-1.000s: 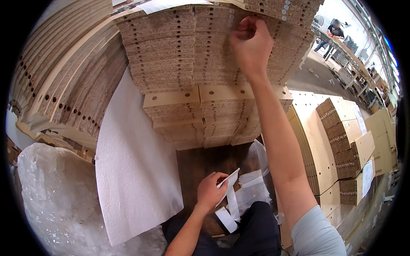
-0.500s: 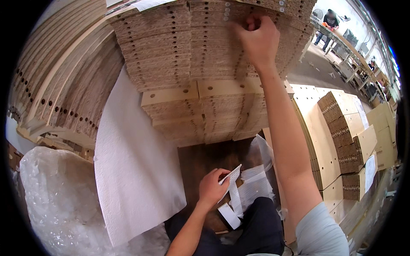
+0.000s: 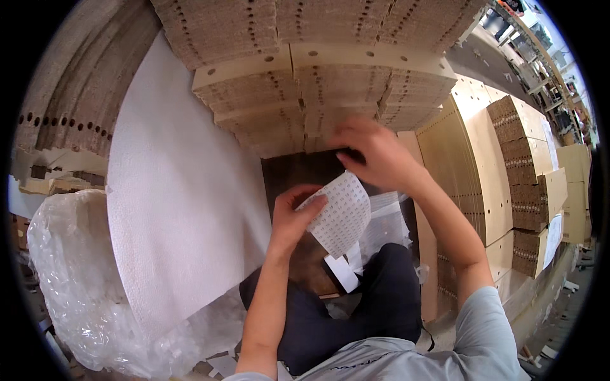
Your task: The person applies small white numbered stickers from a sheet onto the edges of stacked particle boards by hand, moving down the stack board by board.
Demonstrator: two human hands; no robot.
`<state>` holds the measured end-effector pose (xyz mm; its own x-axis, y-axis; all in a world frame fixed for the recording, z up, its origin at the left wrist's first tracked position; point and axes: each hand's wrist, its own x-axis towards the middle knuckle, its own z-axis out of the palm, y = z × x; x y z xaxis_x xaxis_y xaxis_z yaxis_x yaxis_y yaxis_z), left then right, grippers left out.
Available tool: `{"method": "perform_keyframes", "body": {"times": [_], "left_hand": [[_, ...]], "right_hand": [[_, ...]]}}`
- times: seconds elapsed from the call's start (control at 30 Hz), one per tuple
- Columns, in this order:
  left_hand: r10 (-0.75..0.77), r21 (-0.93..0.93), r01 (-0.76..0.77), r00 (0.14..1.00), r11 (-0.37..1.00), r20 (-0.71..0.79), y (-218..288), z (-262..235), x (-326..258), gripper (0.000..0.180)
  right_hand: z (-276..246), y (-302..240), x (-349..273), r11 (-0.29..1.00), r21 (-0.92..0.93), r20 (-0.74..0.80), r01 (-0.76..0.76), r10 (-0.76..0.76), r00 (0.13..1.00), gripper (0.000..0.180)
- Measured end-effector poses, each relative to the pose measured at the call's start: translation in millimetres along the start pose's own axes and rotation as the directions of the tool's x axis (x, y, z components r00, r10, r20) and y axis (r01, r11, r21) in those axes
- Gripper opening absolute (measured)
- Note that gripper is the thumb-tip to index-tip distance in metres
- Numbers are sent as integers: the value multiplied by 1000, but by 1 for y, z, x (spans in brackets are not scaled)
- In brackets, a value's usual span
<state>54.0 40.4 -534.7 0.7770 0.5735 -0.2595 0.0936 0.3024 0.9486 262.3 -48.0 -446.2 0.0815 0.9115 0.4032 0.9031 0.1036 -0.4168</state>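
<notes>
My left hand (image 3: 297, 216) is closed on a sheet of stickers (image 3: 338, 216), a white page covered in rows of small printed marks. The thumb lies on the sheet's face at its upper left edge. Just above the sheet's top corner is my right hand (image 3: 375, 152), thumb below the curled fingers. Motion smears those fingers, so whether anything is between them is hidden. Beyond both hands rise stacked chipboard panels (image 3: 343, 82) with drilled holes along their edges.
White foam sheeting (image 3: 184, 190) leans at the left, beside a clear plastic bag (image 3: 76, 273). Between my knees and the stacks lie a small white box (image 3: 342, 273) and translucent wrapping (image 3: 384, 222). More drilled panels (image 3: 473, 171) stand at the right.
My right hand has come down from the upper stack's edge to beside the sticker sheet. My left hand has raised the sheet and turned its face toward me. The view has tilted downward.
</notes>
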Motion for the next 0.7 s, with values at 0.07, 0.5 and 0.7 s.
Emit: {"method": "perform_keyframes", "body": {"times": [0.07,0.5,0.7], "left_hand": [[16,-4,-16,1000,1000,-1,-1,1,0,29],[-13,54,12,1000,998,24,-1,4,6,23],[-16,80,13,999,997,31,-2,2,6,21]], "right_hand": [[4,-8,-21,1000,-4,50,-25,25,998,21],[-2,4,-41,997,-69,172,-45,57,984,12],[-2,3,-40,995,-86,180,-40,55,982,11]]}}
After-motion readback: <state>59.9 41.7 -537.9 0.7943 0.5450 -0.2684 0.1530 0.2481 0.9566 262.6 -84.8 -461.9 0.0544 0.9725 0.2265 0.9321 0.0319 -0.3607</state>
